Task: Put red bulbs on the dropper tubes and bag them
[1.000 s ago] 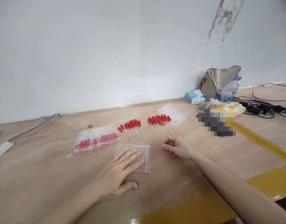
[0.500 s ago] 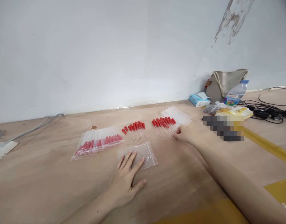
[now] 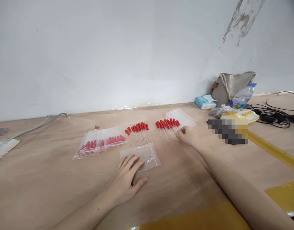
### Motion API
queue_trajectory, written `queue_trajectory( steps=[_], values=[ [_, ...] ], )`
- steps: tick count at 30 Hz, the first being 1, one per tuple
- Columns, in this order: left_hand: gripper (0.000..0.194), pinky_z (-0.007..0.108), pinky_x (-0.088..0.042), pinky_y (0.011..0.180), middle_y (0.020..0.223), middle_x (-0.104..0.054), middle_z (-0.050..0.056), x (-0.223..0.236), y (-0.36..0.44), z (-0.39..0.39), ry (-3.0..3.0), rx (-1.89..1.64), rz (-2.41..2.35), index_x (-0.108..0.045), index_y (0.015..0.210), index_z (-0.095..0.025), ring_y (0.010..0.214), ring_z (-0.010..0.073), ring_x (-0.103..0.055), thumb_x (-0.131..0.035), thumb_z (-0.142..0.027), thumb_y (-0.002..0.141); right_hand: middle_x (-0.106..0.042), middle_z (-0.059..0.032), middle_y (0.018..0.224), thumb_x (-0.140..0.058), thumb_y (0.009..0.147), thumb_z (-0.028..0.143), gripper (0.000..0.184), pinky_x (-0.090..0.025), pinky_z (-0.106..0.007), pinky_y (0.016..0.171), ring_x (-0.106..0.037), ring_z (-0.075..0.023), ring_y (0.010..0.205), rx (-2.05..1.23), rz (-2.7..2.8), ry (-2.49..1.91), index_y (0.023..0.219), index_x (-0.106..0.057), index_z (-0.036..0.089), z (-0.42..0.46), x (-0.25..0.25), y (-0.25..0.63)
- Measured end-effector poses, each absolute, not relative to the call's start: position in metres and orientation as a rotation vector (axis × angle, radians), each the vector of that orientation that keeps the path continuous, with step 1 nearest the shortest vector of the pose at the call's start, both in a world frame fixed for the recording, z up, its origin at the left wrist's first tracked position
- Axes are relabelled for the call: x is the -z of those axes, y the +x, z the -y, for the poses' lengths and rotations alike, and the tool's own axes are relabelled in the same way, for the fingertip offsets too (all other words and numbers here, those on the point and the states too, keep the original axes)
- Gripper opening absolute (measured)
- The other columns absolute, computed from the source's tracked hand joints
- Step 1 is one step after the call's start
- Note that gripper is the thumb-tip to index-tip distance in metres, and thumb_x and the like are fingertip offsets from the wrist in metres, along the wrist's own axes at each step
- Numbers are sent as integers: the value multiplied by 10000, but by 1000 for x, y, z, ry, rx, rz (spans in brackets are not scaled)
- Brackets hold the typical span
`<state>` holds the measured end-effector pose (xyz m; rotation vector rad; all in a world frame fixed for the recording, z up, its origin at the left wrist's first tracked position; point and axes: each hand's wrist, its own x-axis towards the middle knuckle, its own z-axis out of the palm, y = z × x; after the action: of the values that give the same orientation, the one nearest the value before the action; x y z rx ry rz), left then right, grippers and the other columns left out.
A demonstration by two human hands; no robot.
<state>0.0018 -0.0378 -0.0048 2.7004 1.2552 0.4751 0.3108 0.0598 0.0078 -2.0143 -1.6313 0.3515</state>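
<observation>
My left hand [image 3: 127, 179] lies flat with spread fingers, their tips on a clear zip bag [image 3: 147, 155] on the table. Beyond it lies a fanned group of droppers [image 3: 138, 129] with red rubber bulbs and thin clear tubes. My right hand [image 3: 187, 135] is at the right edge of a second group of droppers [image 3: 168, 124]. Its fingers are curled and pinched beside the tubes; what sits between them is hidden. To the left, several zip bags of red-bulbed droppers [image 3: 101, 142] lie stacked. More clear bags [image 3: 181, 116] rest behind the right group.
A blue tissue pack [image 3: 204, 103], a grey bag [image 3: 233, 84], a plastic bottle [image 3: 244, 94] and a yellow packet [image 3: 250, 115] stand or lie at the right. Black cables [image 3: 274, 118] tangle beyond them. A grey cable [image 3: 38, 127] runs along the left by the wall.
My left hand has drawn back slightly toward me and left, its fingers a little more bent. The right hand has shifted slightly left, against the right-hand droppers.
</observation>
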Motion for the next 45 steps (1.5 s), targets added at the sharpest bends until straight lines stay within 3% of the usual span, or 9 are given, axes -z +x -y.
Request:
queue_trajectory(
  steps=[4, 8, 11, 16, 21, 27, 29, 34, 45],
  values=[
    [478, 508, -284, 992, 1331, -390, 87, 2, 0, 37, 2721, -429, -1237, -426, 1257, -238, 1218, 289, -335, -436, -455, 830, -600, -43, 680, -487, 737, 308, 160, -401, -239, 580, -541, -135, 606, -264, 1368, -1675, 758, -552, 163, -55, -19, 311],
    [515, 466, -326, 979, 1361, -363, 65, -5, -4, 35, 2742, -359, -1153, -366, 1304, -260, 1222, 273, -338, -435, -458, 833, -558, -24, 675, -496, 744, 484, 307, -416, -243, 549, -505, -116, 558, -278, 1145, -1296, 771, -511, 178, -48, -35, 313],
    [479, 447, -328, 985, 1362, -366, 44, -9, -6, 34, 2743, -334, -1114, -346, 1312, -279, 1234, 253, -330, -408, -420, 858, -493, 6, 591, -468, 755, 548, 359, -379, -235, 504, -446, -103, 505, -287, 1231, -1262, 731, -496, 191, -35, -40, 310],
    [447, 462, -306, 999, 1379, -336, 44, -9, -5, 34, 2753, -301, -1101, -383, 1290, -278, 1255, 253, -299, -399, -410, 863, -464, 12, 563, -434, 792, 523, 346, -349, -228, 501, -418, -102, 507, -440, 1562, -1308, 703, -501, 195, -12, -15, 293],
    [424, 522, -235, 1013, 1386, -314, 58, -7, -5, 32, 2775, -316, -1121, -428, 1258, -302, 1268, 278, -264, -422, -421, 851, -567, -26, 664, -430, 819, 444, 313, -392, -245, 606, -507, -134, 635, -550, 1917, -1258, 728, -581, 184, -4, 9, 280],
    [441, 543, -209, 1015, 1382, -324, 54, -4, -8, 30, 2767, -323, -1101, -393, 1277, -327, 1257, 280, -290, -439, -411, 847, -499, 4, 590, -386, 818, 503, 417, -388, -249, 545, -476, -122, 551, -695, 1729, -1279, 1008, -580, 187, -8, -5, 299],
    [444, 539, -210, 1018, 1385, -319, 49, -4, -8, 30, 2771, -320, -1091, -381, 1283, -333, 1258, 276, -290, -436, -408, 849, -474, 19, 569, -471, 760, 533, 419, -353, -232, 488, -428, -102, 499, -773, 1610, -1315, 966, -575, 184, -8, -11, 314],
    [439, 540, -206, 1022, 1387, -315, 47, -4, -8, 29, 2775, -283, -1099, -378, 1285, -331, 1265, 272, -279, -418, -413, 856, -425, 46, 528, -584, 652, 556, 399, -291, -211, 461, -357, -69, 475, -876, 1435, -1373, 651, -496, 167, -10, -10, 330],
    [446, 532, -204, 1026, 1400, -288, 39, -3, -9, 29, 2794, -249, -1102, -355, 1297, -336, 1273, 267, -258, -406, -419, 862, -431, 35, 570, -529, 736, 470, 328, -323, -214, 521, -386, -82, 537, -867, 1653, -1294, 634, -509, 158, -11, 7, 299]
  ],
)
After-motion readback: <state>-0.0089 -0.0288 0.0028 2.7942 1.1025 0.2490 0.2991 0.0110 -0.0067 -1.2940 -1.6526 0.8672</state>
